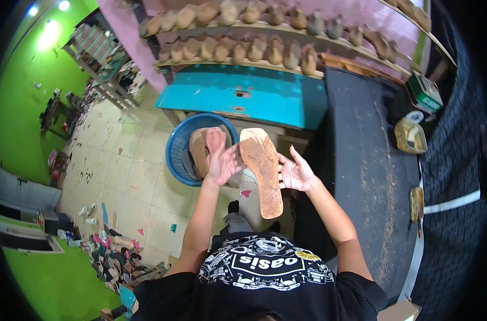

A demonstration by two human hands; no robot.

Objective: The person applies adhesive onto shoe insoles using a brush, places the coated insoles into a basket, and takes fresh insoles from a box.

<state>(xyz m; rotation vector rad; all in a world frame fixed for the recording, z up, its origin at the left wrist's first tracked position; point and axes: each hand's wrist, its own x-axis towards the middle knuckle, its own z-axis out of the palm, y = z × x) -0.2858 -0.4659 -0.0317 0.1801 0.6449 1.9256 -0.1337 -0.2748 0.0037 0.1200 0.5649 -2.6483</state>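
A brown shoe sole [260, 166] with a pale, worn toe end hangs upright in front of me, between my two hands. My right hand [297, 172] supports its right edge; the fingertips pass behind it and the thumb points up, off the sole. On the other side, my left hand [222, 163] has its fingers spread, palm up, and is slightly blurred. Its fingertips come close to the sole's left edge; contact is hard to make out. Behind that hand, a blue plastic basket [175, 155] holds more brown sole-shaped pieces [198, 152], partly covered by the hand.
A turquoise bench [211, 88] stands ahead, below shelves of shoe lasts [222, 49]. At right runs a dark-covered table [361, 176] strewn with crumbs, bearing a green tin [424, 92], a plastic tub [410, 136] and a brush [416, 204]. Scraps [115, 254] pile up on the left floor.
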